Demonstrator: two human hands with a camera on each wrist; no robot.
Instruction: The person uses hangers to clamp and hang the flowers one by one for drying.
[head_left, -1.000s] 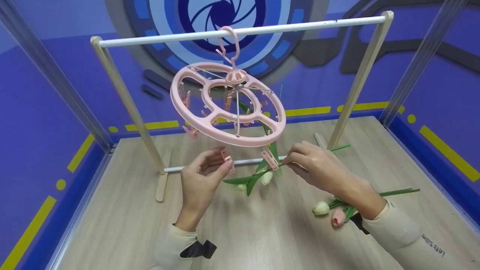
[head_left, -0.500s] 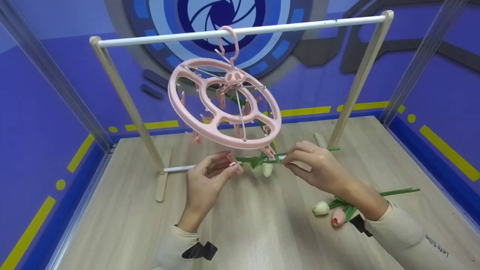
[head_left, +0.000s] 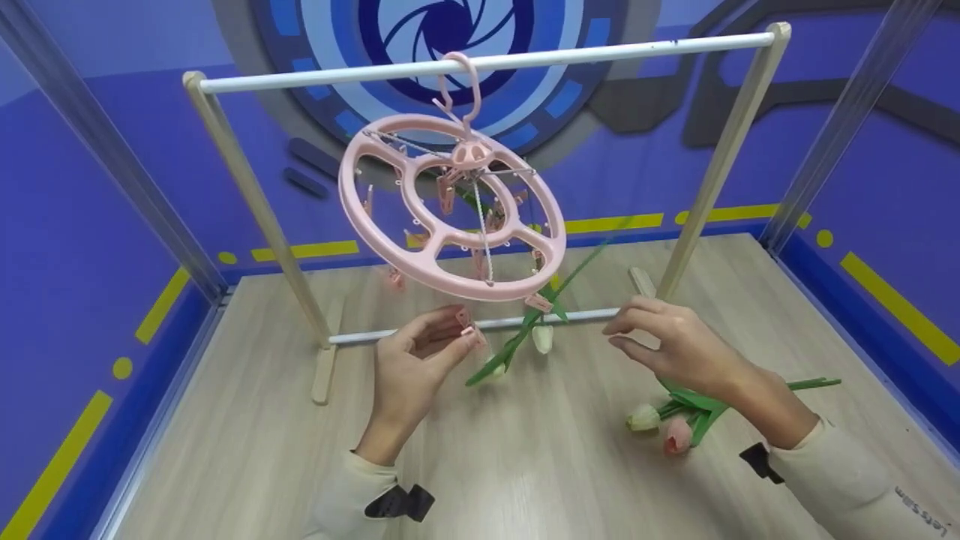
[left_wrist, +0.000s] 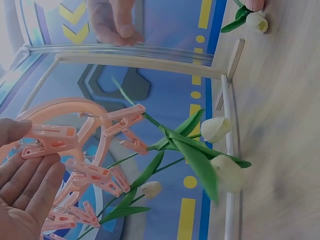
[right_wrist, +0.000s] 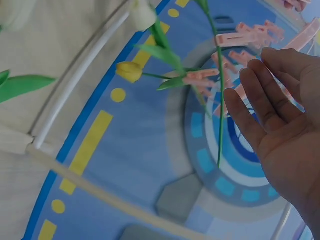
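Note:
My left hand (head_left: 412, 367) pinches a pink clothes peg (left_wrist: 50, 141) between thumb and fingers, just under the rim of a round pink clip hanger (head_left: 429, 260). Close to its right, another pink peg (head_left: 538, 302) on that rim grips the stem of a tulip with white blooms (head_left: 543, 339). That tulip hangs aslant, blooms low and stem (right_wrist: 221, 110) pointing up. My right hand (head_left: 682, 345) is off to the right of it, fingers loosely bent and holding nothing. In the right wrist view a yellow tulip (right_wrist: 129, 71) hangs from pegs farther back.
The hanger hooks over the white top bar (head_left: 600, 52) of a wooden-legged rack, whose lower bar (head_left: 585, 316) runs behind the flowers. On the table at right lie a white tulip (head_left: 643, 417) and a pink tulip (head_left: 677, 436), partly beneath my right arm.
My right hand has let go of the tulip stem and moved right. The tulip has swung in its peg, stem end up and blooms down. The left hand keeps its peg, slightly farther right.

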